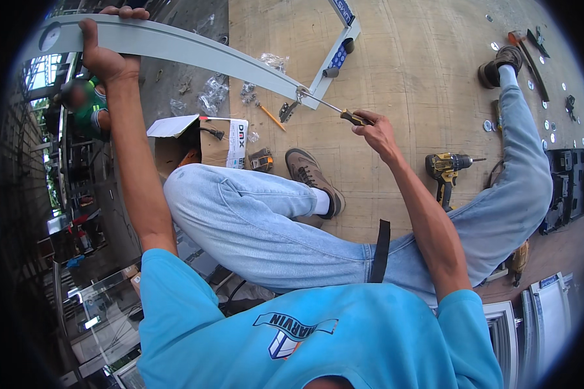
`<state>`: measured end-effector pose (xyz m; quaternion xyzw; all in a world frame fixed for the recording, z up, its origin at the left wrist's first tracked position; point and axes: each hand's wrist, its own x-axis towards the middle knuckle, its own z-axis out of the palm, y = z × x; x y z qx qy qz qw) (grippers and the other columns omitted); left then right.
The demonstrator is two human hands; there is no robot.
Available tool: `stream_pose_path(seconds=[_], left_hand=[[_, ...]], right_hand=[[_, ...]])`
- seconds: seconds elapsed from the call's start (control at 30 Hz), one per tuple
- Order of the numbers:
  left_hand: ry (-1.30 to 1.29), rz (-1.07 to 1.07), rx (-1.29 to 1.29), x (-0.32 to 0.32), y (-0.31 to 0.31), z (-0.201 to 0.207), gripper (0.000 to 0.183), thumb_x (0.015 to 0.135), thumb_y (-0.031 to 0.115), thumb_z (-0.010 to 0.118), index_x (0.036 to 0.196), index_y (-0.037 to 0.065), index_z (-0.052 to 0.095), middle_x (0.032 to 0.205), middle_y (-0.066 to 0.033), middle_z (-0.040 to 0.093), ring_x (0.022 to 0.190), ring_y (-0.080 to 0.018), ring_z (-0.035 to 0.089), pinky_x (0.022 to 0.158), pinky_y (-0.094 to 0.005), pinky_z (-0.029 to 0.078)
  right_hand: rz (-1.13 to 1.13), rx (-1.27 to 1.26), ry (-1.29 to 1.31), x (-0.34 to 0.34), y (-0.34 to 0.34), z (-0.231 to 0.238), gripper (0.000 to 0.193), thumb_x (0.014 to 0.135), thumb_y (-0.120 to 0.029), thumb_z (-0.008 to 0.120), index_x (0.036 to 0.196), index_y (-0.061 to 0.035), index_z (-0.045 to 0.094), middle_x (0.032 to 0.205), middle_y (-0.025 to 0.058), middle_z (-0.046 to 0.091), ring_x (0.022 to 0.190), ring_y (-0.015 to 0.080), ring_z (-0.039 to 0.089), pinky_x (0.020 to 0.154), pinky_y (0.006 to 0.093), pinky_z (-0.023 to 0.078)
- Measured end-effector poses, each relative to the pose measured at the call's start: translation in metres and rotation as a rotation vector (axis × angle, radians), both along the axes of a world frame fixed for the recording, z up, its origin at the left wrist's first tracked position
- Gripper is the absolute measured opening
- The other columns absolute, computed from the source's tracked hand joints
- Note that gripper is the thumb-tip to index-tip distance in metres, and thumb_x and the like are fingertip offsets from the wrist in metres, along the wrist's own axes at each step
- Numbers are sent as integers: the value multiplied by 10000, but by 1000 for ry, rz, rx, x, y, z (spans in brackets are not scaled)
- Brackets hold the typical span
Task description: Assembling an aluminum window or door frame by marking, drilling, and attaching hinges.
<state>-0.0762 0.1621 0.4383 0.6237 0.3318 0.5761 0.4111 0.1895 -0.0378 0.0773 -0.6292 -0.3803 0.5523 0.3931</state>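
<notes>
My left hand (pixel 107 48) grips the far end of a long grey metal frame bar (pixel 194 50), held up above the floor. At the bar's right end it meets a second grey bar (pixel 334 58) at a corner. My right hand (pixel 375 131) is closed on a screwdriver (pixel 340 110) with a yellow and black handle, its tip at that corner joint. I sit on a plywood floor (pixel 402 65) in blue jeans, legs spread.
A yellow and black cordless drill (pixel 448 167) lies by my right leg. An open cardboard box (pixel 204 144), small plastic bags (pixel 214 97) and loose hardware lie near my left knee. Tools and round washers (pixel 545 123) lie far right. Another person (pixel 87 107) is at far left.
</notes>
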Motion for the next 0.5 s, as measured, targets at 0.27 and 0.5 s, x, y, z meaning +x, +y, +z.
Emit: stream_pose_path(seconds=[0.27,0.5], left_hand=[[3,-8,3,0,1,0,596,815,566,559,965,-9,503,826,-138,543,863,-319,550,891,-481,406],[5,-15,3,-3,0,0,601,814,564,563,959,-17,512,818,-145,542,858,-318,545,899,-482,408]], right_hand=[[5,-33,-9,-1,1,-3,452,633,-179,669,1075,-81,669,929,124,681,829,220,625,758,287,470],[6,-32,13,-2,1,1,424,641,-158,661,1061,-97,676,926,126,666,855,239,601,781,310,465]])
